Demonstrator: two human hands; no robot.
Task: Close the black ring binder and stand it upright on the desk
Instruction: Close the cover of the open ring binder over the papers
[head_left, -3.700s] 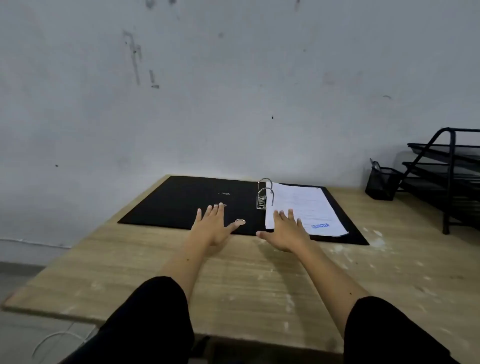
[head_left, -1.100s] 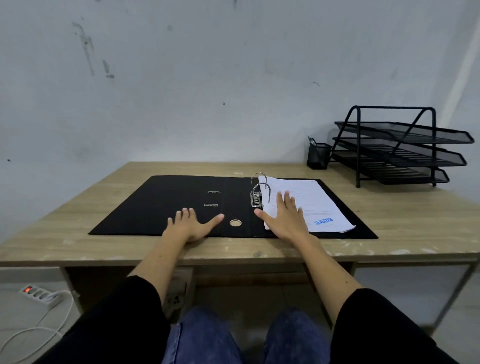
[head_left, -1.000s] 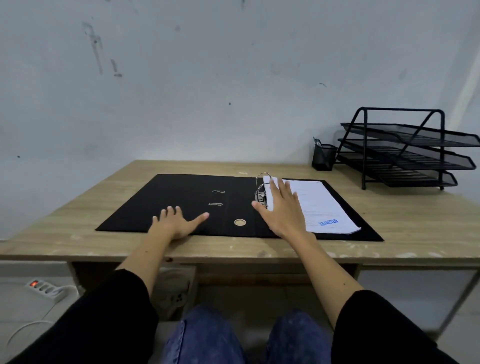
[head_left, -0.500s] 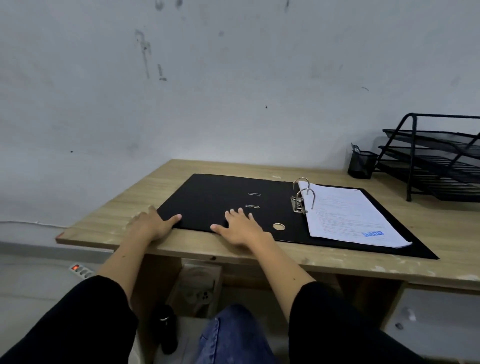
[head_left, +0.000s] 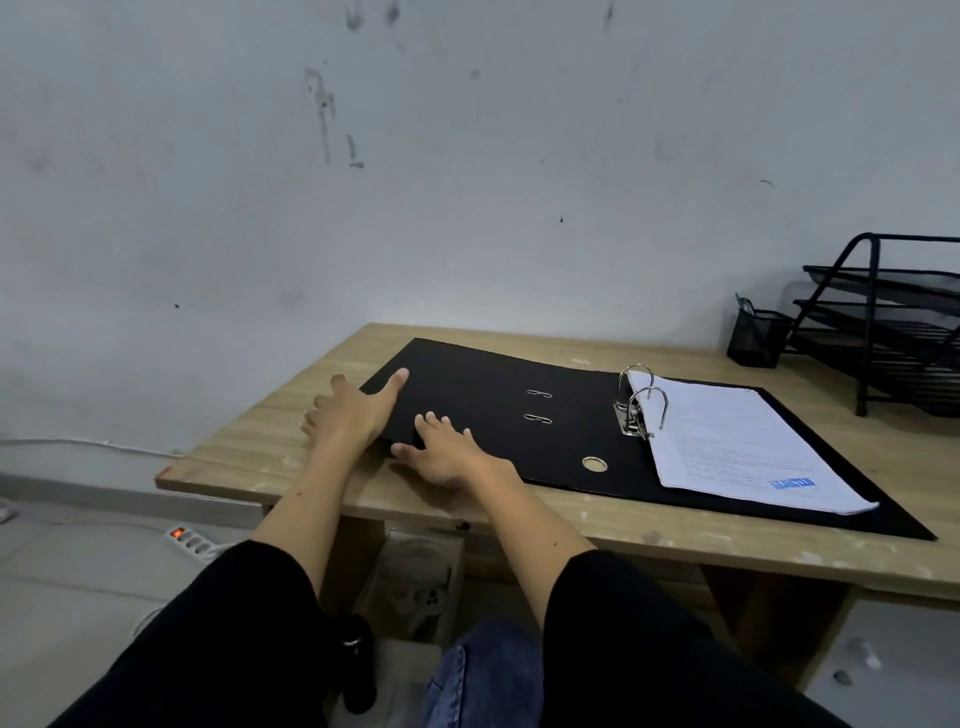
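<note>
While the black ring binder (head_left: 519, 415) lies open flat on the wooden desk (head_left: 675, 540), the left hand (head_left: 353, 410) grips its left cover edge, thumb on top; right hand (head_left: 447, 457) rests beside it, fingers spread.

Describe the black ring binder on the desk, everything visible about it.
The black ring binder lies open and flat on the wooden desk, matte black covers spread wide. A metal lever-arch mechanism stands near the spine, rings closed over a stack of printed paper on the right cover. Two metal slots and a round finger hole show. The left hand grips the left cover's edge; the right hand rests flat on it.
</note>
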